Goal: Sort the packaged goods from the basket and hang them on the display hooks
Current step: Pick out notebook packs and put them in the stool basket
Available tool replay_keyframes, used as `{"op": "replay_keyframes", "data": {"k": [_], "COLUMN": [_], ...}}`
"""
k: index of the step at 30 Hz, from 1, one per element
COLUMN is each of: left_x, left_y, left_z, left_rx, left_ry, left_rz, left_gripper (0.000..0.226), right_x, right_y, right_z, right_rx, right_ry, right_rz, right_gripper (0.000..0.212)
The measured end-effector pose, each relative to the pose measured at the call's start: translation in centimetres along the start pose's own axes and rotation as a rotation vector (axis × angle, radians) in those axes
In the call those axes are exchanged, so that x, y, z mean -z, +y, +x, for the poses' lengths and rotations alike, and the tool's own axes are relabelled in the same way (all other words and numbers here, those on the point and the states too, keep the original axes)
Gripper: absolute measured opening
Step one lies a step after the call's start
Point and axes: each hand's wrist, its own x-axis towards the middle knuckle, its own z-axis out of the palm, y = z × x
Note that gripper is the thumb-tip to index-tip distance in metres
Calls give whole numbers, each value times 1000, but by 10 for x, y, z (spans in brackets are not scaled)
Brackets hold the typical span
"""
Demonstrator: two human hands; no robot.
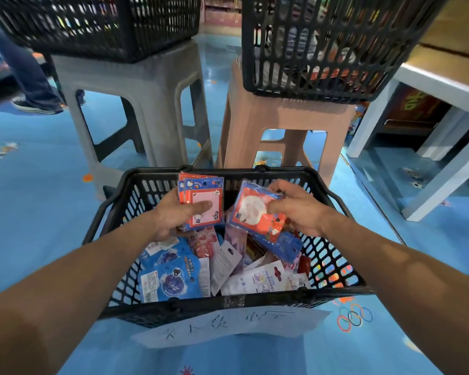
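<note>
1. Over the far half of the basket [290,173], the left hand [171,212] gripped a stack of packets [206,196], thumb across its front. The stack stood upright, its long axis pointing at the basket's far rim.
2. Just right of the stack, the right hand [295,209] held a red packet [255,212], its fingers [276,205] pinching the top edge. The packet's long axis slanted down toward the basket's right wall.
3. To join the stack, that packet would likely move left and straighten.
</note>
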Motion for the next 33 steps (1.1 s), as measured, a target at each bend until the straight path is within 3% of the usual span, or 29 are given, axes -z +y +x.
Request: {"op": "replay_keyframes", "data": {"k": [4,12,17,21,24,26,28,33], "left_x": [-1,-14,-20,-24,-27,-28,-28,-29], "left_y": [6,10,9,5,2,0,-2,-7], "left_z": [-10,-22,-20,-14,-8,-4,-1,6], "left_rx": [49,186,140,107,108,114,119,136], "left_ry": [-103,-379,-397,-322,-237,-196,-179,-142], "left_rz": [-22,68,89,147,125,94,63,61], "left_gripper": [34,60,38,30,40,44,42,46], "right_x": [-20,-52,-57,-49,-30,-23,-21,-22], "right_y": [-12,-19,-17,-5,9,21,33,56], "right_z": [-7,8,12,19,24,25,22,20], "right_rx": [159,478,586,632,431,156,-34,-137], "right_ry": [-128,63,92,305,344,229,110,31], "right_rz": [-272,-644,-750,-1010,-1047,-1183,-1287,-1327], "right_gripper": [26,42,54,43,28,23,31,69]}}
